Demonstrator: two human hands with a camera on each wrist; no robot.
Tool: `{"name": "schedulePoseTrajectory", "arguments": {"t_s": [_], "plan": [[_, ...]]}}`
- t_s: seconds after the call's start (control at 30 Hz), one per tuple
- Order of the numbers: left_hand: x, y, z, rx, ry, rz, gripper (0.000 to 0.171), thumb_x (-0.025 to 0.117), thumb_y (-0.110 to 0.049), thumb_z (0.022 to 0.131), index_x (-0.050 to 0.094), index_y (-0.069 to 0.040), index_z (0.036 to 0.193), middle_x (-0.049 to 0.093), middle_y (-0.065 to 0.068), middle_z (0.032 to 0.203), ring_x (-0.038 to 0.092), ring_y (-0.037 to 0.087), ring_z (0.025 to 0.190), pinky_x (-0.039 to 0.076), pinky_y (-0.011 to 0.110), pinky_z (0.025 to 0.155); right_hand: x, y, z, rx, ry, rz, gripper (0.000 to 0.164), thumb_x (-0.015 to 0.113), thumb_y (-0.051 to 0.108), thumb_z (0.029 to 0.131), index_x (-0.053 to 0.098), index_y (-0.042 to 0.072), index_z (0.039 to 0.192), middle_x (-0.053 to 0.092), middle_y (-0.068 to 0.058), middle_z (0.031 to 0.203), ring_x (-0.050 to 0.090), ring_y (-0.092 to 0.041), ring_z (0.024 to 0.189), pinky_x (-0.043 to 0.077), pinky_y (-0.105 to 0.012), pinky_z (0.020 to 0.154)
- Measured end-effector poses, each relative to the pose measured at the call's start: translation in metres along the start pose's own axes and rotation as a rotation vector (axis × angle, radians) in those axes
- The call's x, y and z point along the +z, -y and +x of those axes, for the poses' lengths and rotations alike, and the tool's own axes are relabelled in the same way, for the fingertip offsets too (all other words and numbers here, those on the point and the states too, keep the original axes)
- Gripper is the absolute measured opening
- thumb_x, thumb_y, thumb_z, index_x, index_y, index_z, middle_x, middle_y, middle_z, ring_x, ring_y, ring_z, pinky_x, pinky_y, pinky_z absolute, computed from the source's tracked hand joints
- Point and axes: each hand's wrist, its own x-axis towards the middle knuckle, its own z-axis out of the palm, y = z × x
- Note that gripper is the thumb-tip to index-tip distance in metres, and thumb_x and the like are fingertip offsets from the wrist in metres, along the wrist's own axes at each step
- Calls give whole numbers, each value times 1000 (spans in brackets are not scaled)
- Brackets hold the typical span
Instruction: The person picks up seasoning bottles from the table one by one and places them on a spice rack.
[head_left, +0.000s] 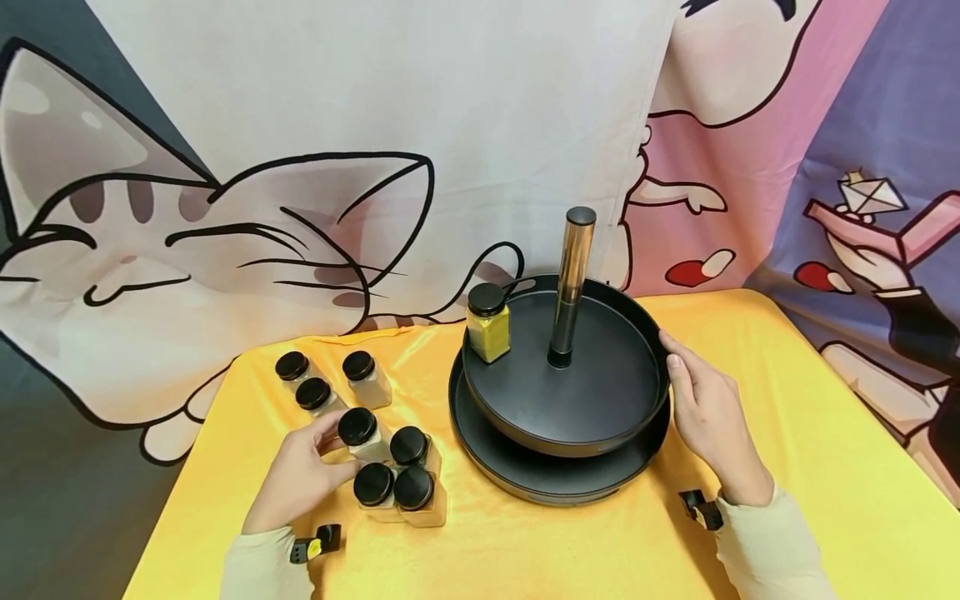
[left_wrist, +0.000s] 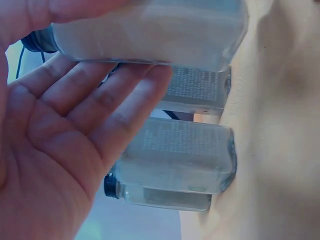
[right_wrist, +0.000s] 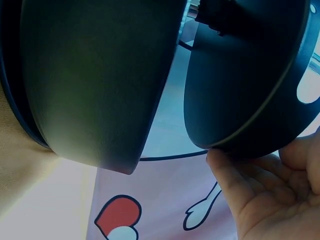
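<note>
My left hand point(head_left: 303, 471) holds a square glass spice jar point(left_wrist: 150, 35) with a black lid between thumb and fingers. In the head view this jar point(head_left: 365, 435) stands among several similar black-lidded jars on the left of the table. My right hand point(head_left: 705, 408) touches the right outer edge of the upper tray point(head_left: 585, 408) of a black two-tier round rack. From the right wrist, my fingers point(right_wrist: 230, 180) lie against the outside of that tray. A jar of yellow contents point(head_left: 490, 333) stands on the upper tray's left side.
A metal post point(head_left: 573, 275) rises from the rack's middle. Below the upper tray sits the wider lower tray point(head_left: 517, 483). Three jars stand behind the left hand, one of them a pale jar point(head_left: 369, 382). A yellow cloth point(head_left: 540, 550) covers the table; a cartoon-print curtain point(head_left: 487, 108) hangs behind.
</note>
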Motion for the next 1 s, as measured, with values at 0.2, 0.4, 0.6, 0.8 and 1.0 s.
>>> {"name": "schedulePoseTrajectory", "arguments": {"t_s": [0.2,0.4,0.6,0.8,1.0], "plan": [[-5,-7,-2,32,-108,82,58,81,-13,69,57,-30,119,65,-13,103,62,9,95,47,19,85,-1,0,0,9,-2,-2,37,42,21,100,51,11,134,54,-9,130,52,-30,116,39,-44,91],[-7,-14,-3,122,-207,103,63,83,-6,65,59,-24,120,65,-7,104,62,8,91,44,11,85,-1,-1,-1,28,-11,2,36,44,22,99,53,11,132,55,-8,129,52,-30,115,40,-44,91],[-10,-31,-5,199,-256,59,63,82,4,62,60,-15,118,64,-3,104,62,6,88,45,12,86,0,-1,-1,43,-16,1,36,44,23,99,54,10,131,55,-10,128,53,-29,113,41,-46,88],[-14,-66,-10,268,-289,62,58,77,12,61,60,-3,114,65,6,100,61,4,84,47,14,82,0,-1,-2,46,-28,6,36,44,22,99,54,11,131,63,-13,114,58,-24,101,43,-42,87],[-15,-78,-13,249,-334,106,57,78,12,60,61,-2,112,66,5,98,60,3,84,47,13,81,0,0,-1,40,-43,-10,35,46,22,98,56,12,130,68,-9,94,59,-16,75,43,-22,74]]}}
